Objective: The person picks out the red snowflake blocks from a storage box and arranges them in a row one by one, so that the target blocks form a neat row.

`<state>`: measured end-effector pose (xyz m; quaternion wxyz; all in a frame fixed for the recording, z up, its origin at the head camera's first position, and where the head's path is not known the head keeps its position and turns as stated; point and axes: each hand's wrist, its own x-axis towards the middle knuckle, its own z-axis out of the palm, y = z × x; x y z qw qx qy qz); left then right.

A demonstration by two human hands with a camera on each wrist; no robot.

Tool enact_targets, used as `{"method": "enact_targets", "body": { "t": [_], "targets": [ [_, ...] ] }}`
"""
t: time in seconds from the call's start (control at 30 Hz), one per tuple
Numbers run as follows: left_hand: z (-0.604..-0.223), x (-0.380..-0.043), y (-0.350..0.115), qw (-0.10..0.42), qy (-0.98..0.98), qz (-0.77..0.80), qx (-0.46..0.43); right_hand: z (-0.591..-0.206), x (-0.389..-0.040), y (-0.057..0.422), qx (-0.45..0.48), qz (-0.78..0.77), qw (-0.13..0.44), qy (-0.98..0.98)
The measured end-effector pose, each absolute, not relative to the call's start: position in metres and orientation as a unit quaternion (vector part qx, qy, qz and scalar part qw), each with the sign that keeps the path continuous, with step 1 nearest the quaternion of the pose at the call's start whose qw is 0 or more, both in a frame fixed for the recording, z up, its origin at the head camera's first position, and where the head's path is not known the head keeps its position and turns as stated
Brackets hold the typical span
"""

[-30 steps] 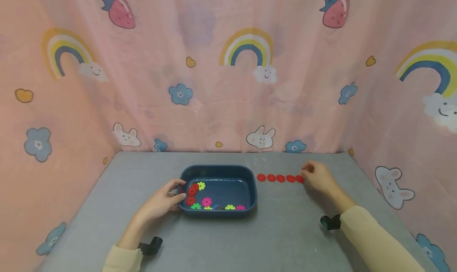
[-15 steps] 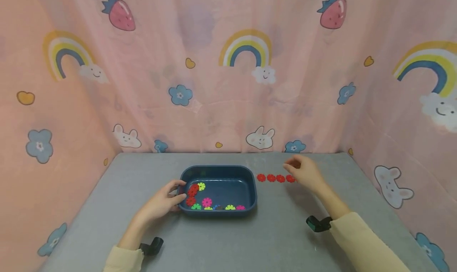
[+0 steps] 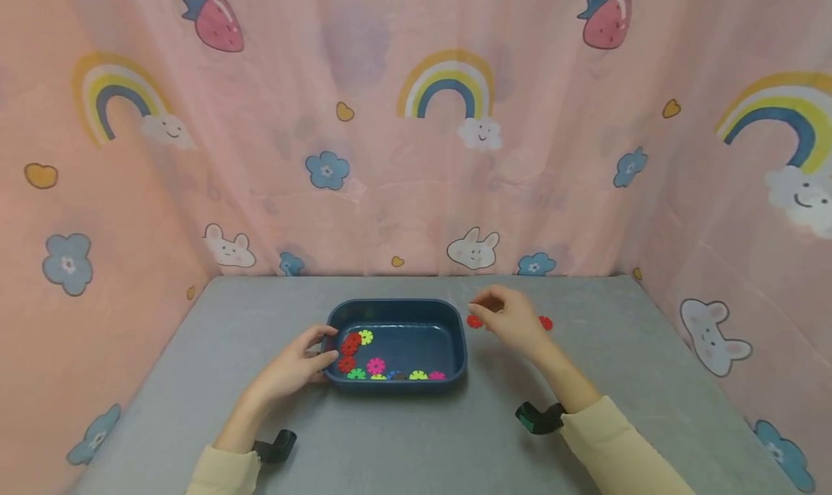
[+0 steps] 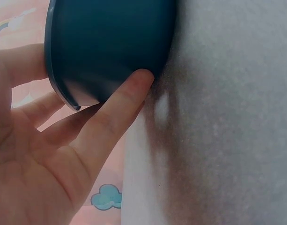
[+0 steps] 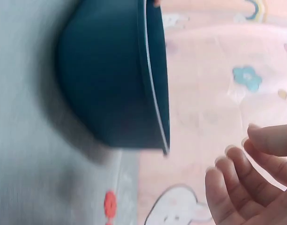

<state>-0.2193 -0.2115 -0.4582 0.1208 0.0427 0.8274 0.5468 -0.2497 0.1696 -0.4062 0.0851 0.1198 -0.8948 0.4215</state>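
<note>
A dark blue plastic basin [image 3: 396,387] stands mid-table, holding several notched plastic discs [image 3: 375,366] in red, yellow, green, pink and blue. My left hand [image 3: 299,363] grips its left end; in the left wrist view fingers lie along the outer wall [image 4: 110,42] and at the rim. My right hand [image 3: 510,320] hovers just right of the basin with loosely curved fingers and nothing between them. Beneath it runs a row of red notched discs, its left disc [image 3: 475,321] and right disc [image 3: 546,323] showing while the hand covers the middle ones.
The grey table [image 3: 390,444] ends at the back against a pink patterned curtain [image 3: 390,213], which also hangs at both sides. Black devices sit by the left wrist [image 3: 276,446] and right wrist [image 3: 539,418].
My right hand has lifted off the right end of the red disc row and moved left above it, toward the basin. The left hand and basin have stayed put.
</note>
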Motion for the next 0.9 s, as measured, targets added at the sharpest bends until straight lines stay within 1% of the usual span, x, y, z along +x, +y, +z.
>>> {"method": "enact_targets", "body": {
  "t": [0.13, 0.47, 0.9],
  "targets": [
    [-0.457, -0.219, -0.212, 0.120, 0.830, 0.543, 0.041, -0.408, -0.248, 0.146, 0.147, 0.427, 0.086, -0.888],
    [-0.458, -0.220, -0.213, 0.120, 0.831, 0.542, 0.041, -0.416, -0.247, 0.092, 0.201, 0.452, 0.044, -0.868],
    [-0.457, -0.221, -0.214, 0.131, 0.824, 0.549, 0.045, -0.428, -0.251, 0.038, 0.252, 0.455, -0.048, -0.853]
  ]
}}
